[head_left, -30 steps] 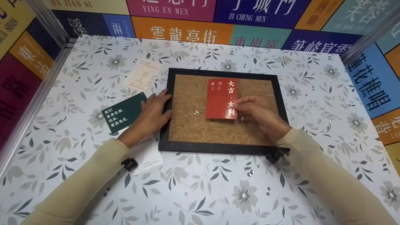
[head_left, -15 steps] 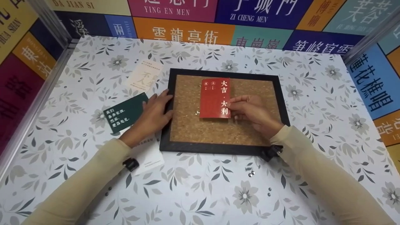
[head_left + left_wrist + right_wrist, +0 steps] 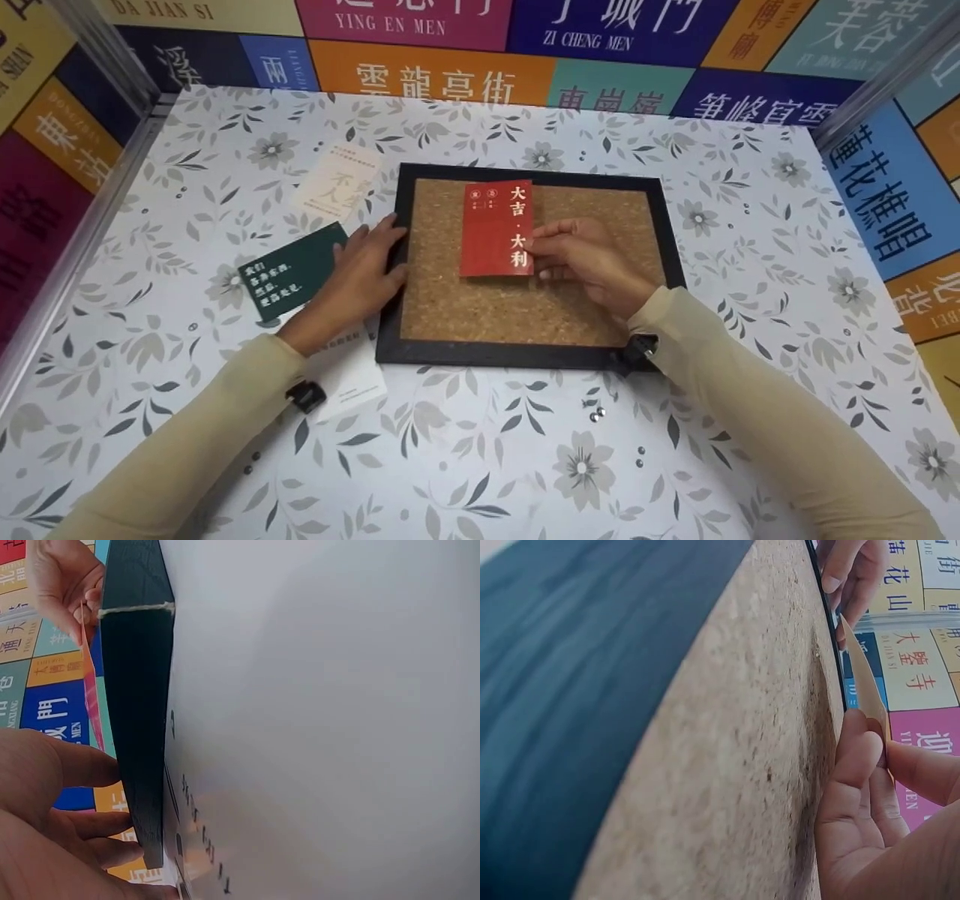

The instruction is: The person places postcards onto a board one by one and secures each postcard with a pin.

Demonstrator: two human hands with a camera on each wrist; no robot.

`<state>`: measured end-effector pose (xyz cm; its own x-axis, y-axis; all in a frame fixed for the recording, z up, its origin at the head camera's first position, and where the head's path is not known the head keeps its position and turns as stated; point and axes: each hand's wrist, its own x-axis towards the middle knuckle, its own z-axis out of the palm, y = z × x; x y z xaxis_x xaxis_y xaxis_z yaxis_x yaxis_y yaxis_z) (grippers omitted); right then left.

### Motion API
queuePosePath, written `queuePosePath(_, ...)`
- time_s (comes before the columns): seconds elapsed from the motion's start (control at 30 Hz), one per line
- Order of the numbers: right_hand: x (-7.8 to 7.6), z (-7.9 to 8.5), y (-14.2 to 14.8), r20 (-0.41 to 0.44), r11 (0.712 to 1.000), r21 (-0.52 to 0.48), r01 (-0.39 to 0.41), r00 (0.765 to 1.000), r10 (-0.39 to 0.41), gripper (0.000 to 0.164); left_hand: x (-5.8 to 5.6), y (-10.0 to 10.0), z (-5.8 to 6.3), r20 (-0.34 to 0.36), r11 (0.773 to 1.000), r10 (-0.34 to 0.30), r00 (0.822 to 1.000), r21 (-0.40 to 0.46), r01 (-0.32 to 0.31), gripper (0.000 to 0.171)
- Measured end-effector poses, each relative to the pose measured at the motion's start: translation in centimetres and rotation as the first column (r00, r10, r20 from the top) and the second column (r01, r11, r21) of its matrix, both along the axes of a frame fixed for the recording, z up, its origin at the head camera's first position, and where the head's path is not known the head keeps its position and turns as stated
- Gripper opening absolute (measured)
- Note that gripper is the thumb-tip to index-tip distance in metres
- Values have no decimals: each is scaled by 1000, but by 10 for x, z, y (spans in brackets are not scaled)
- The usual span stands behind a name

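A red card (image 3: 487, 232) with white characters is pinched at its right edge between the thumb and fingers of my right hand (image 3: 581, 259). It hangs over the upper left part of a cork board (image 3: 480, 315), which has a black frame (image 3: 517, 355). In the right wrist view the card (image 3: 864, 682) appears edge-on, tilted up from the cork. My left hand (image 3: 356, 277) rests at the frame's left side, thumb and fingers spread along it. The left wrist view has its fingertips touching the frame's side (image 3: 135, 705).
A dark green card (image 3: 281, 281) lies left of the board, partly under my left hand. Below it is a white card (image 3: 356, 379), above it a cream card (image 3: 330, 180). Several small shiny pieces (image 3: 596, 415) lie before the board. Lettered panels (image 3: 435, 75) stand behind the table.
My right hand has carried the red card leftward and slightly up across the cork board. The left hand has stayed at the frame's left side.
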<state>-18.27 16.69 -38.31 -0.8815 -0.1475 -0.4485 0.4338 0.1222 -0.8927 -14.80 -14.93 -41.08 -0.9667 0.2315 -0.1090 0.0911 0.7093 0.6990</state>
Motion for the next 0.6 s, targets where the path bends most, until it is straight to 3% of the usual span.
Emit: queuePosePath(0.6,-5,-2,-25,17,1000,-3,-1,1000,2,18,-2,1,-1,-2,1000,-12,1000,-5,12,60)
